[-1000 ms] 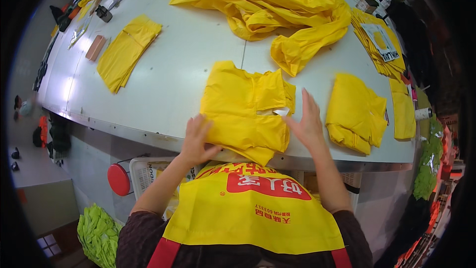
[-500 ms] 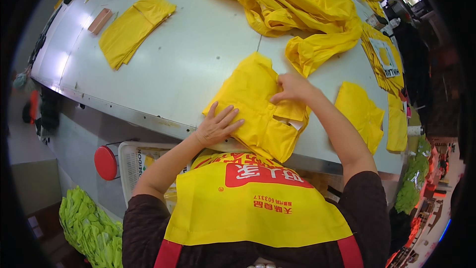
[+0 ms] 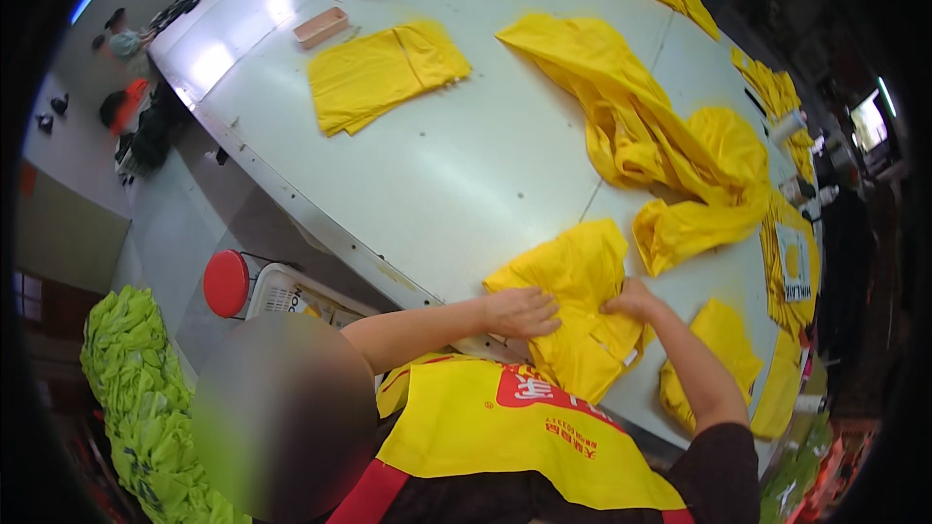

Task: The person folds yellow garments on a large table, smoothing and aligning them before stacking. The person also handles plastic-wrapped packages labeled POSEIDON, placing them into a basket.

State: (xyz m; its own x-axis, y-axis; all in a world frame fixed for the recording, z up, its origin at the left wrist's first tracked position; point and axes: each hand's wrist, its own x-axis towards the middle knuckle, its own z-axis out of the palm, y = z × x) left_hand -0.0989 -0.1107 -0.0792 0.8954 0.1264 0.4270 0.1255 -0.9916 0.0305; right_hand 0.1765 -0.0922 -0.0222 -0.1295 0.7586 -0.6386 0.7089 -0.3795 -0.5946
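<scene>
At lower centre my right fingers (image 3: 622, 304) pinch the seemingly part-folded yellow garment (image 3: 579, 270), my left fingers (image 3: 542, 312) rest spread on it, and the upper-right cloth (image 3: 633, 126) lies unfolded.

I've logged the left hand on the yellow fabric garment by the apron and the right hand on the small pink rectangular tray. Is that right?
Not quite: the head view shows the right hand on that yellow fabric garment too, not on the small pink rectangular tray. The left hand is as you logged.
</scene>
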